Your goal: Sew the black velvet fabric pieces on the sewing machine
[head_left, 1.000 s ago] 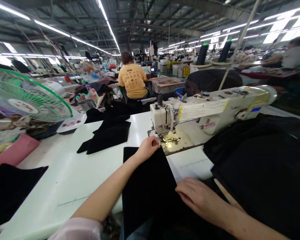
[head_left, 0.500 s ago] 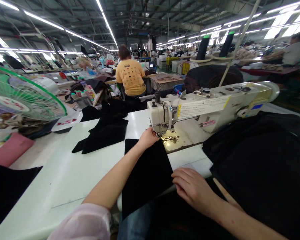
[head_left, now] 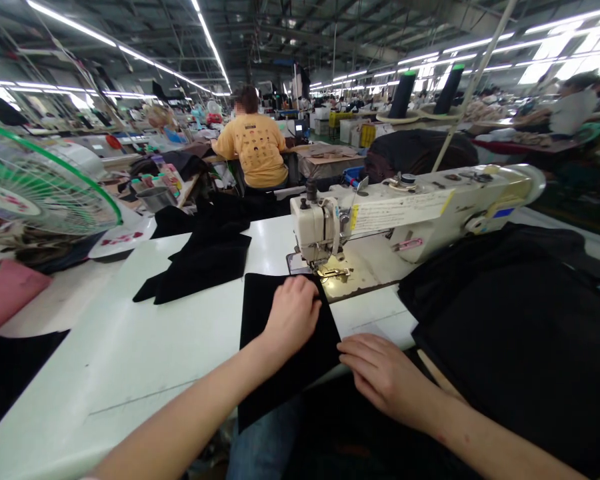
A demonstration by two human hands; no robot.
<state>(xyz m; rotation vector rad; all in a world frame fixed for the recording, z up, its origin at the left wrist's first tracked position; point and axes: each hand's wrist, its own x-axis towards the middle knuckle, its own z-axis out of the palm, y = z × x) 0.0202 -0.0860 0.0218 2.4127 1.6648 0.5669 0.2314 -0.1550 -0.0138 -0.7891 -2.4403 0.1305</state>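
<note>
A black fabric piece (head_left: pixel 260 313) lies on the white table (head_left: pixel 145 353) in front of the white sewing machine (head_left: pixel 400 213), its far edge near the presser foot (head_left: pixel 333 271). My left hand (head_left: pixel 293 313) lies flat on top of this fabric, fingers together and stretched toward the machine. My right hand (head_left: pixel 380 377) rests flat at the fabric's near right edge, fingers pointing left and touching the cloth. Neither hand grips anything.
A stack of black fabric pieces (head_left: pixel 205 260) lies to the left of the machine. A large black fabric heap (head_left: pixel 520 333) covers the table's right side. A green-rimmed fan (head_left: pixel 35 180) stands at left. A person in a yellow shirt (head_left: pixel 257 150) sits ahead, facing away.
My left hand has pulled back from the presser foot and now lies flat on the middle of the fabric. The fabric has shifted slightly toward the machine. My right hand has barely moved.
</note>
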